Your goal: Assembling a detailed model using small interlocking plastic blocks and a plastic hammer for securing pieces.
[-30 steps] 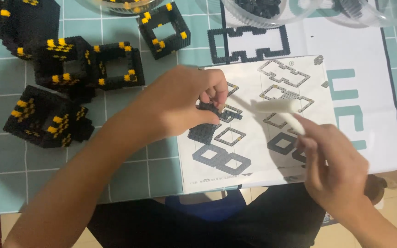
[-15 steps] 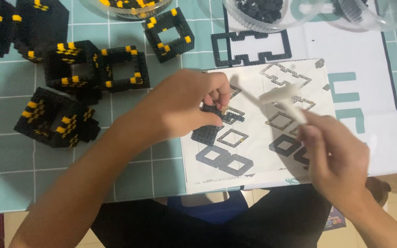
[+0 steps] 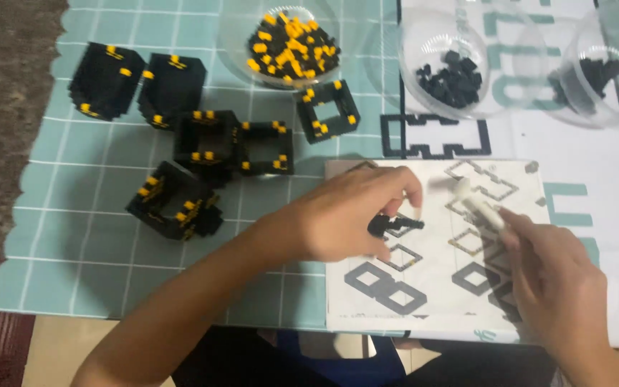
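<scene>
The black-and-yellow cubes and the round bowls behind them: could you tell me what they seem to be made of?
The black-and-yellow cubes look like hard plastic, built from tiny studded bricks: stepped edges, slight sheen. The round bowls seem thin clear plastic, since the loose pieces show through the walls, though glass cannot be ruled out.

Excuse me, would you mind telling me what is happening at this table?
A person is working with tiny black and yellow bricks over an instruction sheet. The left hand pinches a small black piece above the sheet; the right hand holds a white tool. Finished black frames lie on the mat, with bowls of bricks behind.
</scene>
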